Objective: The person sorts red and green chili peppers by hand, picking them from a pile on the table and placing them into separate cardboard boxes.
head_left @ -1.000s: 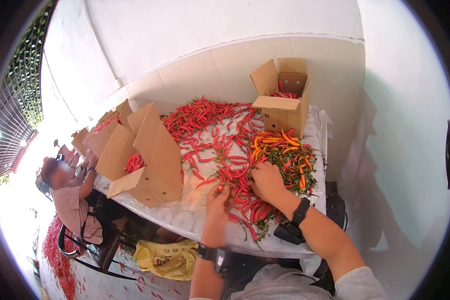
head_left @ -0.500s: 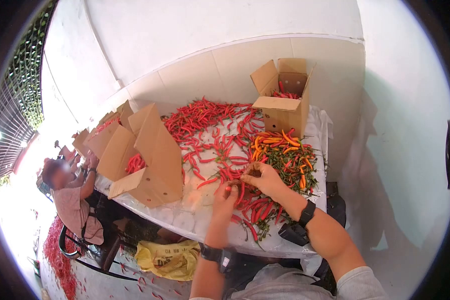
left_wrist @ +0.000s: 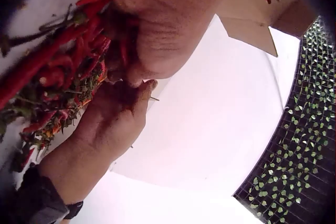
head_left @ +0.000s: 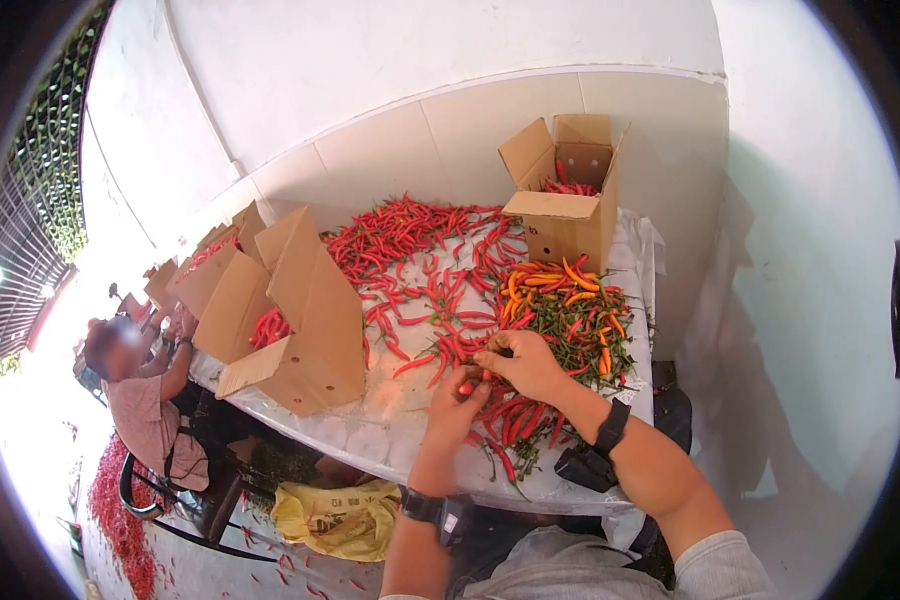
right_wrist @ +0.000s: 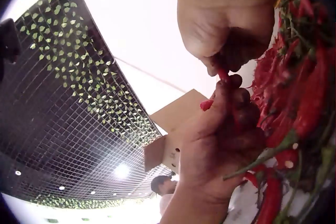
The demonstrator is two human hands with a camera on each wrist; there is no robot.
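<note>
My left hand is curled round red chillies, one red piece showing beside its thumb in the right wrist view. Touching its fingertips, my right hand pinches at a chilli between the two hands. Both hands are just above the front of the table, over a heap of red chillies. To the right of them lies a pile of green-stemmed chillies with orange ones at its back. What lies inside my right fingers is partly hidden.
An open carton with red chillies stands left, another carton at the back right. A large red heap lies along the wall. A seated person works at the far left. A yellow sack lies below the white table.
My right hand has lifted from the heap and moved left to meet my left hand. The left hand has shifted slightly right, and the fingertips now touch.
</note>
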